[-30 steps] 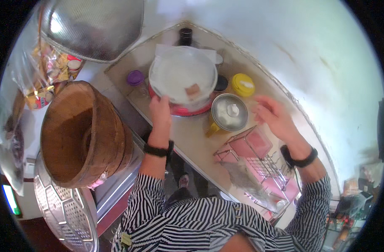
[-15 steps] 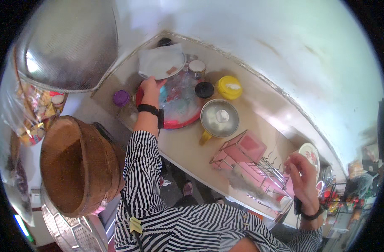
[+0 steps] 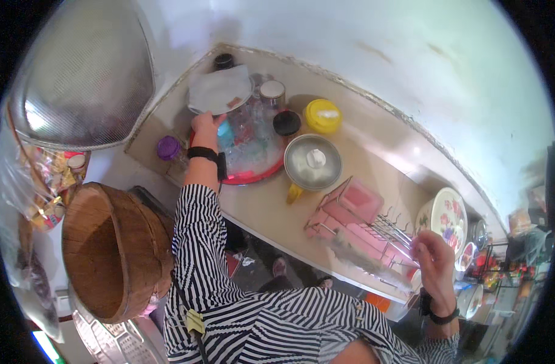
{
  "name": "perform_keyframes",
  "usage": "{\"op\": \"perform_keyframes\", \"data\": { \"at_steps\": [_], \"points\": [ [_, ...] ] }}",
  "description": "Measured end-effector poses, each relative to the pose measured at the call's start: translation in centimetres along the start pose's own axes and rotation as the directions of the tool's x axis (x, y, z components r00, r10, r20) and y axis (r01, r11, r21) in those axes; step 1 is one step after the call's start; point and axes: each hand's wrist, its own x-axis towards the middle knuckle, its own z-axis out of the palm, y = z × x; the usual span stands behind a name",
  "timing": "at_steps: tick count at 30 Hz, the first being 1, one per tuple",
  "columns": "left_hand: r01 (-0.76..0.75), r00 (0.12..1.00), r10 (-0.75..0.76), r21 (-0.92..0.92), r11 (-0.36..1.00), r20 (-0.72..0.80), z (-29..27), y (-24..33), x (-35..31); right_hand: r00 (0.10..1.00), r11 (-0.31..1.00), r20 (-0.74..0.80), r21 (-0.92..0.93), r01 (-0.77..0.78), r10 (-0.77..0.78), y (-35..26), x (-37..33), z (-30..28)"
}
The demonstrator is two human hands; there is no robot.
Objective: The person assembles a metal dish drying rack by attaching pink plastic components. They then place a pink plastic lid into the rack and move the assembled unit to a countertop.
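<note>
At the far left of the counter, my left hand (image 3: 205, 128) grips the near rim of a white plate (image 3: 246, 99). A white sheet (image 3: 216, 88) covers much of that plate, and my thumb points right along its edge. Just below lies a round red-rimmed tray (image 3: 253, 177) of clear glassware (image 3: 247, 136). At the right, my right hand (image 3: 435, 264) hovers at the end of a pink wire dish rack (image 3: 350, 212). Its fingers are loosely bent, with nothing visible in them. A floral enamel basin (image 3: 432, 209) stands just beyond it.
A lidded pot with a yellow handle (image 3: 314, 162), a yellow-lidded jar (image 3: 323, 115) and a black-lidded jar (image 3: 287, 123) stand mid-counter. A purple-lidded jar (image 3: 168, 147) sits at the left end. A wooden bucket (image 3: 116, 255) and a large mesh strainer (image 3: 83, 79) are at the left.
The whole view has shifted slightly, so the counter things sit further left. My left hand stays at the plate's rim. The right hand has dropped a little, showing more of the floral basin.
</note>
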Motion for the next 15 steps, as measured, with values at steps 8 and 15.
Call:
{"op": "perform_keyframes", "data": {
  "at_steps": [8,15],
  "points": [
    [-0.181,0.981,0.155,0.269,0.946,0.115,-3.6,-0.7,3.0,1.0,1.0,0.023,0.0,-0.015,0.015,0.2,-1.0,0.1],
    [-0.004,0.999,0.005,0.03,1.0,-0.047,-1.6,1.3,0.9,0.996,0.996,0.007,0.034,-0.088,0.087,0.4,-2.6,0.5]
  ]
}}
